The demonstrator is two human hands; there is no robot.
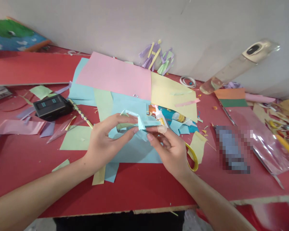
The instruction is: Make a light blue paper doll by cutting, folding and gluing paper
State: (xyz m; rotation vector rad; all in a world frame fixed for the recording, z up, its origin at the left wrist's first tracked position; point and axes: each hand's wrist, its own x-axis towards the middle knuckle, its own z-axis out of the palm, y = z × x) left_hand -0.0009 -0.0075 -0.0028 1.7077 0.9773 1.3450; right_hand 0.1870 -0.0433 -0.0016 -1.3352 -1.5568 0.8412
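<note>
Between my two hands is a folded light-blue paper piece (141,122), held above the middle of the table. My left hand (112,136) pinches its left side between thumb and fingers. On the right side, my right hand (170,144) grips it with thumb and index finger, the other fingers curled. Light-blue sheets (137,157) lie on the table below my hands. A white glue bottle (160,115) is just behind my right hand, and a second glue bottle (183,118) lies to its right. Partly behind my right wrist shows a yellow ring handle (194,157).
Pink paper (118,75) and yellow paper (173,93) lie toward the wall. A black box-shaped device (52,107) and a patterned pencil (81,114) are at left. Right of centre, a clear bottle (233,70) leans on the wall. Paper scraps cover both sides of the red table (139,189).
</note>
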